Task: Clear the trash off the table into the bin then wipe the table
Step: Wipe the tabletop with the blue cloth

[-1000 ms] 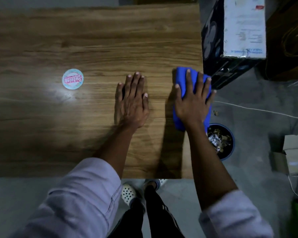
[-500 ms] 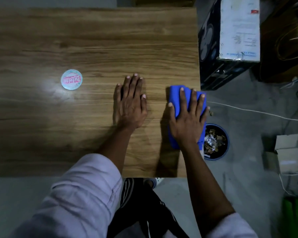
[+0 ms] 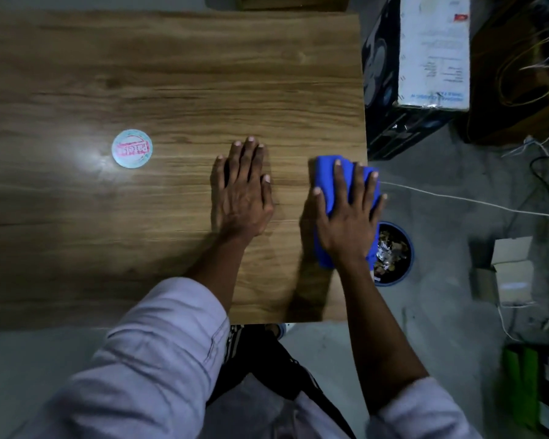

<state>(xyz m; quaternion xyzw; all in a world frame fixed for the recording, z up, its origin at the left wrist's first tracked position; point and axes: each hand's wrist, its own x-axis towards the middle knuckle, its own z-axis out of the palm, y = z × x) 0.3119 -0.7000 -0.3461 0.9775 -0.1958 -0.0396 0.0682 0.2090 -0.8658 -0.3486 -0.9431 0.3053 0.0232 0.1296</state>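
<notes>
1. Round sticker (image 3: 132, 148) on the table's (image 3: 171, 74) left part: pink lettering, too blurred to read.
2. Left hand (image 3: 243, 191) lies flat on the wood, fingers straight and close together.
3. Right hand (image 3: 349, 217), fingers spread, presses the blue cloth (image 3: 325, 175) at the table's right edge.
4. Bin (image 3: 411, 258), trash inside, stands on the floor just right.

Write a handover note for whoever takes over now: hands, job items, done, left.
Left hand: flat on the wooden table, fingers straight, holding nothing.
Right hand: fingers spread, pressing the blue cloth at the table's right edge.
Bin: on the floor beside that edge, foil and scraps inside.
Done: trash appears binned; the cloth is down at the right edge.
Left: wipe the rest of the table; check the round pink-printed disc further left, unclear whether it is a sticker or loose.
</notes>
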